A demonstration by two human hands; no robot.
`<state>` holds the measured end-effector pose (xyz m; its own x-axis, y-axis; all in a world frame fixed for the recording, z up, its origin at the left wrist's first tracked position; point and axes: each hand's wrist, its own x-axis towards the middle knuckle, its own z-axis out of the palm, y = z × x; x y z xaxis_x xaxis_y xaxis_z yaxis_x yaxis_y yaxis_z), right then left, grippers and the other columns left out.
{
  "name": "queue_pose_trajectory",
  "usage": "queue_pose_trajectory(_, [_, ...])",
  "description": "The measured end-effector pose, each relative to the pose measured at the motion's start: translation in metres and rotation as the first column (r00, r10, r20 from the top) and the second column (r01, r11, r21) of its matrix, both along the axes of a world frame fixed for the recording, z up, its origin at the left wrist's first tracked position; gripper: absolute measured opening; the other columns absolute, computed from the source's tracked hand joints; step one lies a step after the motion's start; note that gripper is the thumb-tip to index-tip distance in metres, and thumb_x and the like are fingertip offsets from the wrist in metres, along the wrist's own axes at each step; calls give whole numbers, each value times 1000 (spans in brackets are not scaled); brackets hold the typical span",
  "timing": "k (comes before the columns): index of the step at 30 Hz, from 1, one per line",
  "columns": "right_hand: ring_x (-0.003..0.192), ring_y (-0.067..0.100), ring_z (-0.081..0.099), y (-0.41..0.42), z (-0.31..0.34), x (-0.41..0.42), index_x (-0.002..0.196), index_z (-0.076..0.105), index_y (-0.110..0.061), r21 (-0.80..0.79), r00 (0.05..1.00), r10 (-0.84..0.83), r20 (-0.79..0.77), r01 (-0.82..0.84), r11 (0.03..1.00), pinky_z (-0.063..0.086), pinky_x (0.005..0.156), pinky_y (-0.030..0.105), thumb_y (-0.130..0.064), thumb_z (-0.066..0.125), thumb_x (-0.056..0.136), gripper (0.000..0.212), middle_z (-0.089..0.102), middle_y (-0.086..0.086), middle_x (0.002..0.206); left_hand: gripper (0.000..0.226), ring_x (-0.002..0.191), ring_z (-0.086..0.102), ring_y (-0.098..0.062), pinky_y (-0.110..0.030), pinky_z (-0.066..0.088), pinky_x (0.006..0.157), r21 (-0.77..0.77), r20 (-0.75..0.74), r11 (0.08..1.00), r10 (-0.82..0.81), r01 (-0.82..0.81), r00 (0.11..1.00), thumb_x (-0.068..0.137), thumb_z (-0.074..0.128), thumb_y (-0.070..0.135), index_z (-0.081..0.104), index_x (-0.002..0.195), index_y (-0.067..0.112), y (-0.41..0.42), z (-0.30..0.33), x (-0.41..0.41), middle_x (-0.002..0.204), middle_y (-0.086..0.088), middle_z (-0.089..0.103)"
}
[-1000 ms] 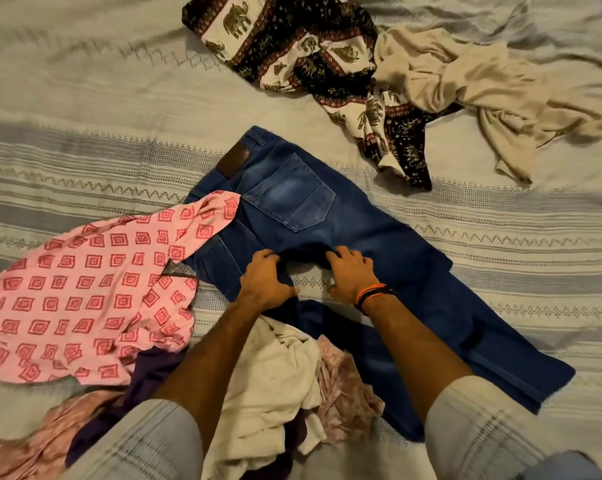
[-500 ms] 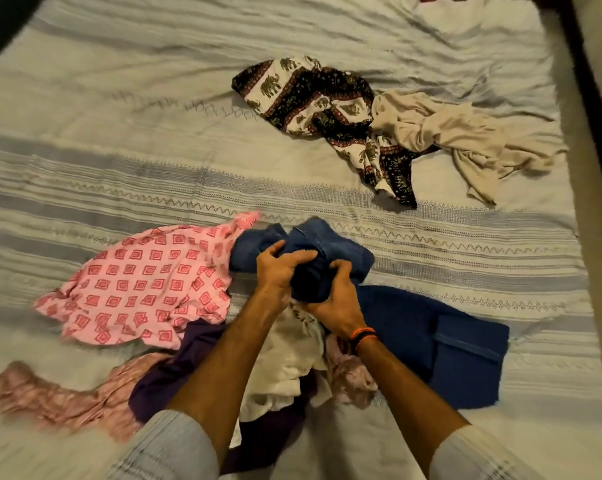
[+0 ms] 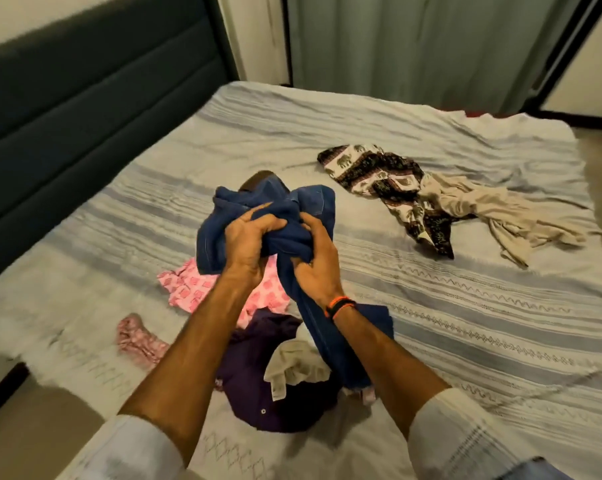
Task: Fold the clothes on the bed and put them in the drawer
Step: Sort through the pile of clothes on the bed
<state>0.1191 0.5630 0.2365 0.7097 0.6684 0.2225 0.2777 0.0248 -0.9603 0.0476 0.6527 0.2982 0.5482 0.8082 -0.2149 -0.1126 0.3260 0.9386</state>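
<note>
Both hands up over the bed (image 3: 431, 306): left hand (image 3: 247, 242) and right hand (image 3: 315, 261) fingers clenched on bunched blue jeans (image 3: 285, 220), legs hanging onto the clothes pile (image 3: 279, 368) below.

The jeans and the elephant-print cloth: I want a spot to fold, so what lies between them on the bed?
In the head view, only bare striped bedspread lies between the jeans, gripped by both hands, and the elephant-print cloth.
</note>
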Motion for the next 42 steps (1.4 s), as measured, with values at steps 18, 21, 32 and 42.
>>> queue_pose_trajectory(18, [110, 28, 57, -139, -90, -55, 122, 54, -6, -815, 982, 173, -71, -157, 557, 48, 92, 37, -21, 73, 85, 44, 59, 12, 123, 54, 124, 54, -30, -42, 47, 101, -15, -869, 641, -388, 767, 308, 83, 76, 29, 56, 129, 10, -58, -154, -107, 130, -10, 59])
queue_pose_trajectory(21, [113, 25, 58, -156, -84, -50, 127, 54, -8, -801, 999, 26, -39, -47, 597, 46, 88, 25, -20, 73, 86, 47, 59, 8, 124, 53, 119, 58, -26, -35, 48, 96, 102, -853, 609, -352, 786, 384, 84, 75, 32, 56, 130, 12, -58, -151, -90, 128, -7, 61])
queue_pose_trajectory(32, [97, 14, 64, -239, -59, -57, 114, 61, -14, -670, 942, -335, 36, 271, 691, 47, 73, 13, -21, 75, 83, 35, 65, -1, 110, 43, 112, 62, -20, -37, 52, 95, 197, -712, 459, -541, 866, 448, 83, 78, 28, 61, 120, 12, -124, -134, -44, 120, -4, 65])
queue_pose_trajectory(42, [84, 15, 68, -406, -39, -46, 101, 68, -10, -531, 909, -410, 78, 386, 754, 49, 70, 10, -17, 78, 83, 22, 70, 2, 98, 32, 91, 62, -6, -5, 45, 65, 246, -696, 408, -558, 879, 453, 86, 75, 23, 65, 114, 12, -279, -110, -21, 102, 3, 67])
